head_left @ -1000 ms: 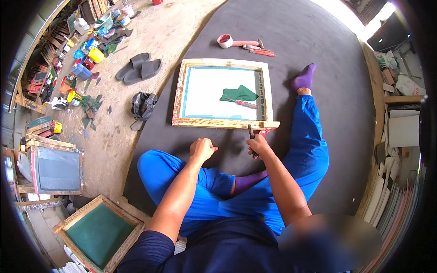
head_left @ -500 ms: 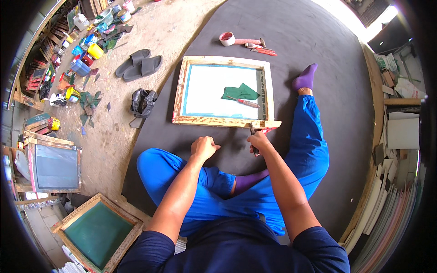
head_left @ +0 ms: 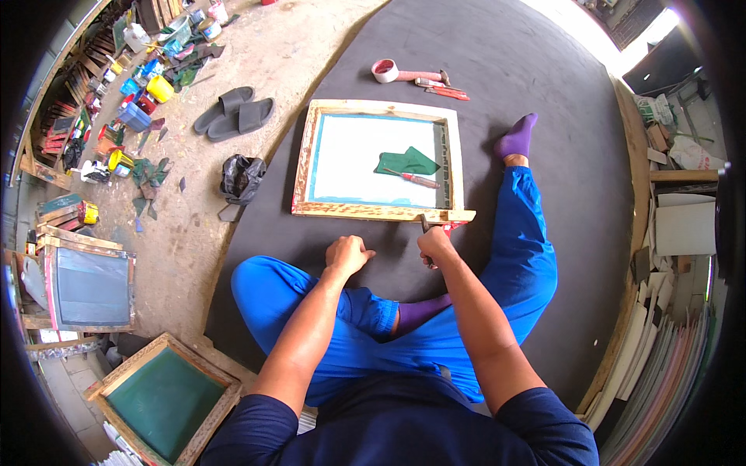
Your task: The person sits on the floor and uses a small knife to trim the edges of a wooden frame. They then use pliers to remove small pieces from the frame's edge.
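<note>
A wooden screen frame (head_left: 373, 211) with white, blue-edged mesh lies flat on the dark mat before me. My right hand (head_left: 437, 246) is closed round a narrow dark hand tool (head_left: 424, 223), its tip at the frame's near rail by the right corner. The hand hides most of the tool, so its kind is unclear. Just past my knuckles a red item (head_left: 457, 227) shows at that corner. Short of the frame, my left hand (head_left: 348, 253) hovers or rests with curled fingers and nothing visible in it. On the mesh are a green scrap (head_left: 410, 161) and a red-handled screwdriver (head_left: 420, 180).
Beyond the frame lie a tape roll (head_left: 385, 71), a hammer (head_left: 423, 76) and red-handled tools (head_left: 447, 92). Grey slippers (head_left: 237, 115), a black bag (head_left: 242, 179) and several paint pots (head_left: 160, 88) are at left. A green screen (head_left: 166, 404) leans lower left.
My right hand has turned and shifted slightly left, covering more of the dark tool. My left hand stays nearly still. The whole view has shifted a little.
</note>
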`<state>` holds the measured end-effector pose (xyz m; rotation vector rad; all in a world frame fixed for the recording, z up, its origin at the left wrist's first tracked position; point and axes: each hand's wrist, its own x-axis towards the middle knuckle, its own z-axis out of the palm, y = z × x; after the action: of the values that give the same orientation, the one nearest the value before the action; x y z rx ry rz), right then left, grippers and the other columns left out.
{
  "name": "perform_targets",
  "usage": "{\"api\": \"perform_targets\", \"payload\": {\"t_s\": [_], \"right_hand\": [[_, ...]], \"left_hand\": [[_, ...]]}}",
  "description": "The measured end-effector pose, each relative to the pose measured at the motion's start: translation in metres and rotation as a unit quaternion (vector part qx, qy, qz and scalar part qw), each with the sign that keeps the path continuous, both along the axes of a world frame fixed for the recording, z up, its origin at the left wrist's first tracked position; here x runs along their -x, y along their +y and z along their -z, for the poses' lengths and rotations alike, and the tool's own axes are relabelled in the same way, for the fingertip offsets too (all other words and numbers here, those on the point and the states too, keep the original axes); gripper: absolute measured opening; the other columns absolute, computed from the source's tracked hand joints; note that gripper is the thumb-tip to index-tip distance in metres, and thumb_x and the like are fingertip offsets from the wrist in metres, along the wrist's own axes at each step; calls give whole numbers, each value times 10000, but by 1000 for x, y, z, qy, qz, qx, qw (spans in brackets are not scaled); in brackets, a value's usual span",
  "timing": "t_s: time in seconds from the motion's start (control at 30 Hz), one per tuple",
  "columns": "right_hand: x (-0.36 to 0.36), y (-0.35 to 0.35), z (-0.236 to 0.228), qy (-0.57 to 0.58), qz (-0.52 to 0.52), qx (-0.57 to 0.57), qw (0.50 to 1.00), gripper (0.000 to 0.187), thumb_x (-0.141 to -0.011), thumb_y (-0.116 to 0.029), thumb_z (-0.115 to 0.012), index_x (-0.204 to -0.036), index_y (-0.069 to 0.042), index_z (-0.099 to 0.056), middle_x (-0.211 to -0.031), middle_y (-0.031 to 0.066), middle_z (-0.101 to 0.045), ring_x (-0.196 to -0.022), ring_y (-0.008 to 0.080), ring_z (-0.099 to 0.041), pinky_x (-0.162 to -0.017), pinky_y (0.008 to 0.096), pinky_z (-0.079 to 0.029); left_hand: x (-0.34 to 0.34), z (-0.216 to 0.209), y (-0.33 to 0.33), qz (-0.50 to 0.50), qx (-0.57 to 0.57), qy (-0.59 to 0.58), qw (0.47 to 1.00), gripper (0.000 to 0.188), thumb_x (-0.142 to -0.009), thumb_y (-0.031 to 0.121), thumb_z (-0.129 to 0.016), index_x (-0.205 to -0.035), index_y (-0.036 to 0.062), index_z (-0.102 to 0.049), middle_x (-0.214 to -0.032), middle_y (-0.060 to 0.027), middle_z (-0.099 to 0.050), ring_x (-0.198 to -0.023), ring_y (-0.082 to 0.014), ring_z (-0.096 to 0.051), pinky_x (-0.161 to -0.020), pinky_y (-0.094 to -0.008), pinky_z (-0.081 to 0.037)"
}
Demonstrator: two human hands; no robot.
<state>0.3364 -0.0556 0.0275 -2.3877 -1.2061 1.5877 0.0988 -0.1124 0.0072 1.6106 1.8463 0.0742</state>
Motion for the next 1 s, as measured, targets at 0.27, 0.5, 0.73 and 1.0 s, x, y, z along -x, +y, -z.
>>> {"api": "perform_targets", "payload": {"t_s": [0.27,0.5,0.73,1.0], "right_hand": [[1,-20,13,-1,-1,-84,996,232,-906,-140,-561,-913,56,-685,-714,156,-707,-567,263,-704,-499,416,-551],[-14,-35,51,145,31,-114,982,221,-919,-163,-605,-1026,14,-685,-725,131,-704,-522,211,-675,-468,386,-533],[14,-60,22,161,-144,-80,973,250,-908,-186,-613,-977,37,-703,-677,132,-686,-533,219,-678,-484,384,-549],[38,-62,14,181,-200,-21,963,274,-882,-138,-606,-1083,30,-684,-711,111,-687,-541,192,-670,-441,360,-515]], "left_hand": [[6,11,-6,-5,-37,0,999,313,-824,465,-828,-857,154,-827,-827,-126,-778,-834,-328,-764,-777,-464,-596],[0,16,-6,-23,-93,-90,991,259,-830,377,-840,-922,137,-806,-847,-95,-772,-818,-290,-757,-735,-422,-586],[-13,8,-11,14,-238,-138,961,235,-859,245,-805,-1069,147,-763,-1018,-54,-757,-873,-293,-739,-755,-423,-581],[0,10,-9,15,-204,-95,974,110,-862,195,-764,-947,125,-771,-950,-60,-745,-890,-321,-723,-762,-452,-578]]}}
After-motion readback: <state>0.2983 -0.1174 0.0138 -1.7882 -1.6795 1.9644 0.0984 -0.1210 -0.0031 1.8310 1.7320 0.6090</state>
